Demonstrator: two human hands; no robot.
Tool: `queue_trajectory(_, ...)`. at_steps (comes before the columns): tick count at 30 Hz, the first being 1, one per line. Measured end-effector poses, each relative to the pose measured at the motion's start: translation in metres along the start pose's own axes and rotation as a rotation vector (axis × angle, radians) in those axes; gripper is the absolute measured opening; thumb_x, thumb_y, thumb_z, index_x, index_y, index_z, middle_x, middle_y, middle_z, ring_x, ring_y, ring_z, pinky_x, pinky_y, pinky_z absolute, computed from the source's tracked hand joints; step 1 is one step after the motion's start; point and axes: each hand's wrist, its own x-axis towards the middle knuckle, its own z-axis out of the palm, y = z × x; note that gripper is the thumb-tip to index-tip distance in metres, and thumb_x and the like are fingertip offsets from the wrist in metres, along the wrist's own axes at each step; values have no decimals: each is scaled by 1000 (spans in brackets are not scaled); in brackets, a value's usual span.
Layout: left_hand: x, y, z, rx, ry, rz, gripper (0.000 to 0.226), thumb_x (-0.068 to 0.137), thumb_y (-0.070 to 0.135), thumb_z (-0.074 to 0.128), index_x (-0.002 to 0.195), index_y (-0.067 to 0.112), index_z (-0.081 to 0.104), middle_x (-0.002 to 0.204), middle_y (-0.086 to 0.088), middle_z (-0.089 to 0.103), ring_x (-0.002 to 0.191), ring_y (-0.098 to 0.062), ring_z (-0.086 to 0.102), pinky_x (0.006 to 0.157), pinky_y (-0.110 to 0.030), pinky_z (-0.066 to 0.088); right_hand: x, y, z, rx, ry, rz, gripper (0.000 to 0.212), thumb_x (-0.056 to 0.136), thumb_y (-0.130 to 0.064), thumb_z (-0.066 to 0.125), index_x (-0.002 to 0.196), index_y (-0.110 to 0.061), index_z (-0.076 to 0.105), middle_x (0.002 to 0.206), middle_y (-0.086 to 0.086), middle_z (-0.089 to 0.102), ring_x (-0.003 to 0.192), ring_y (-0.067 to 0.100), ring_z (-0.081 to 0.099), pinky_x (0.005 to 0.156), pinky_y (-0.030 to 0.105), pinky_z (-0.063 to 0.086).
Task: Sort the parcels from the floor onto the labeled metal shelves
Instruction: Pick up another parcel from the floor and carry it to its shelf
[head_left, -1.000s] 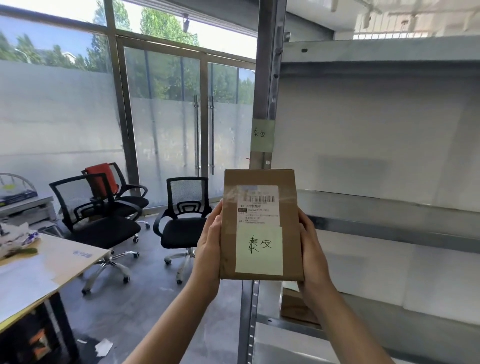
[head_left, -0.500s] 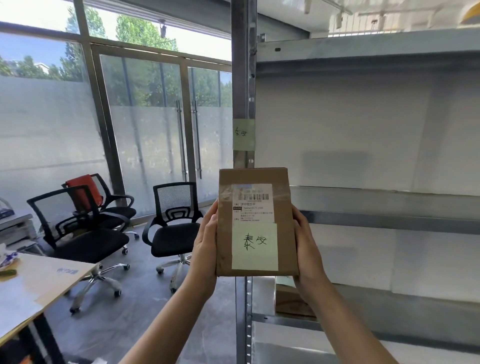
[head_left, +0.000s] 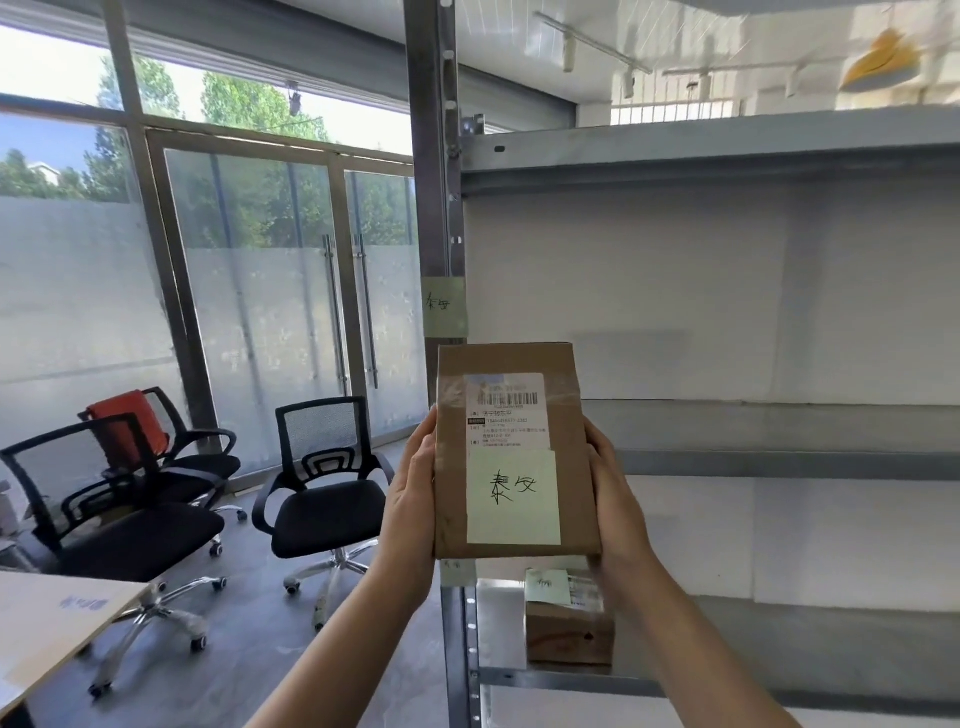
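I hold a flat brown cardboard parcel (head_left: 514, 452) upright in front of the metal shelf unit. It carries a white shipping label and a pale green handwritten note. My left hand (head_left: 413, 493) grips its left edge and my right hand (head_left: 613, 499) grips its right edge. A matching green note (head_left: 444, 306) is stuck on the shelf's upright post (head_left: 428, 156), just above the parcel. The middle shelf (head_left: 779, 441) runs to the right behind the parcel. Another small brown parcel (head_left: 569, 631) with a green note sits on the lower shelf (head_left: 675, 680).
Three black office chairs (head_left: 327, 499) stand on the grey floor to the left, one with an orange cloth (head_left: 127, 421). A desk corner (head_left: 57, 623) is at the lower left. Glass doors (head_left: 291, 312) fill the back wall.
The view has swung right and up toward the shelves, so the post and its note sit closer above the parcel. The lower parcel is now seen in full. My grip is unchanged.
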Motion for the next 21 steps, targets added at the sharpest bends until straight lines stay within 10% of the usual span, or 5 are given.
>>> queue_trajectory(6,15,-3,24,-19,-85,-21,44,108,21,28,141,41,51,118,-2,74,100,-22,74,74,-39,62,8,-21,-25,-29,16,-25,30,103,-39,45,129,-48,59,117,-7,75,104,13,73,84,36,57)
queue_trajectory(21,71,1,51,-52,-236,-89,45,105,29,38,141,55,46,142,0,59,131,-28,55,90,-52,57,60,-60,-42,-42,-35,16,29,102,-38,47,119,-32,69,105,-4,79,92,12,76,81,33,55)
